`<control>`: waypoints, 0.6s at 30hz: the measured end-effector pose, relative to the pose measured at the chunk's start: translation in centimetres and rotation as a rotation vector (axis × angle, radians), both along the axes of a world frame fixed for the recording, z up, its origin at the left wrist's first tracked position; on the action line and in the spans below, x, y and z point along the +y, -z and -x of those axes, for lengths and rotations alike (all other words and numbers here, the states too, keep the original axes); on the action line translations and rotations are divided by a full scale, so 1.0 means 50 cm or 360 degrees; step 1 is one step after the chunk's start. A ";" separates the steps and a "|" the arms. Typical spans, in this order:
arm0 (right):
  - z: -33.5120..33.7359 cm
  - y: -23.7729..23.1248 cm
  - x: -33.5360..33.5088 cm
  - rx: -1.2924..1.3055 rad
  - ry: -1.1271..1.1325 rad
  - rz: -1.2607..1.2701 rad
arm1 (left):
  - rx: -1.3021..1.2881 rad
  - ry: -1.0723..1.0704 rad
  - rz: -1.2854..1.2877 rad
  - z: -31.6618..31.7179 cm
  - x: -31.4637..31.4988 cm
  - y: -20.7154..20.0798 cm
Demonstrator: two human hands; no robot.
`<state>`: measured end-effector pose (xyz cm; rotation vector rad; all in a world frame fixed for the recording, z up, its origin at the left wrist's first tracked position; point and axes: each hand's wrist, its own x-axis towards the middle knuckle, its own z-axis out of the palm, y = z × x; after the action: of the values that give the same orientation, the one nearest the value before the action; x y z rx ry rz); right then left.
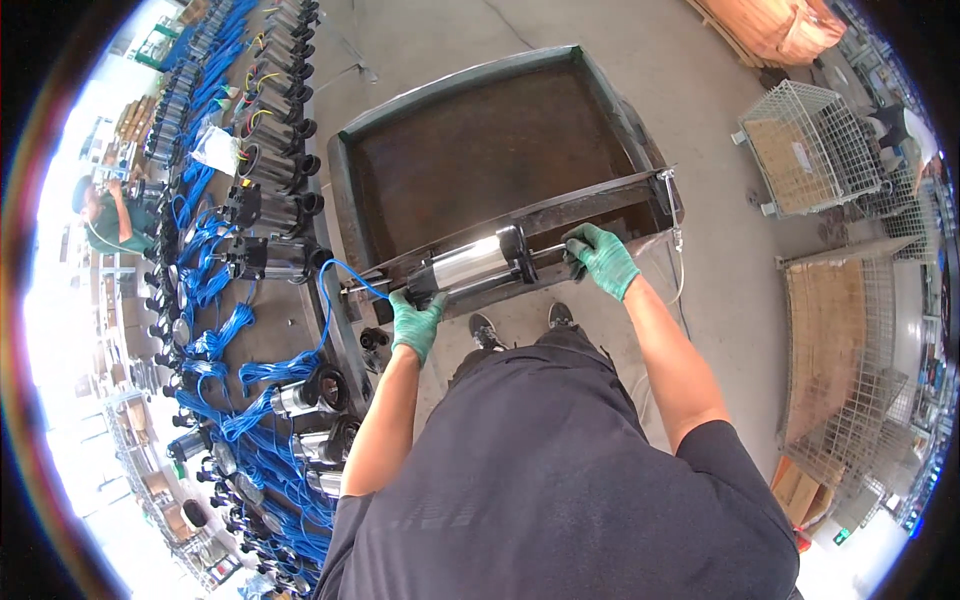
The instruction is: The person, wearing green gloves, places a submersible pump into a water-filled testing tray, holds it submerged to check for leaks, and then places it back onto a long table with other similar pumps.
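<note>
A shiny steel cylindrical pump (470,264) with black end caps lies across the near edge of a dark, water-filled tank (581,66). A blue cable (352,272) runs from its left end off to the left. My left hand (414,320), in a green glove, grips the black left end from below, fingers partly hidden behind it. A thin metal rod (549,250) stretches from the right end cap toward my right hand (603,260). That green-gloved hand is closed around the rod's outer end, beside a dark piece I cannot make out.
Rows of similar steel pumps (270,208) with blue cable bundles (280,370) line the bench on the left. Another person (118,220) is beyond them. A pale hose (681,270) hangs at the tank's right corner. Wire cages (805,150) stand on the right.
</note>
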<state>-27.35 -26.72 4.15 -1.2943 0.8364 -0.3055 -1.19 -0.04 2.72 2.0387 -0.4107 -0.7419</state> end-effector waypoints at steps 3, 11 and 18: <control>0.001 -0.009 0.007 0.0017 -0.0030 0.0022 | 0.0073 0.0012 0.0015 -0.001 -0.004 -0.004; 0.001 0.044 -0.006 0.0001 0.0085 -0.0072 | 0.0091 0.0066 0.0170 -0.013 0.001 0.032; -0.013 0.022 -0.026 -0.0029 -0.0058 -0.0125 | 0.0216 -0.0192 0.0008 0.002 -0.006 0.009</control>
<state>-26.71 -28.04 3.03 -1.2303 0.8012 -0.2525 -1.28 -0.33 2.29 1.9758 -0.2099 -0.7989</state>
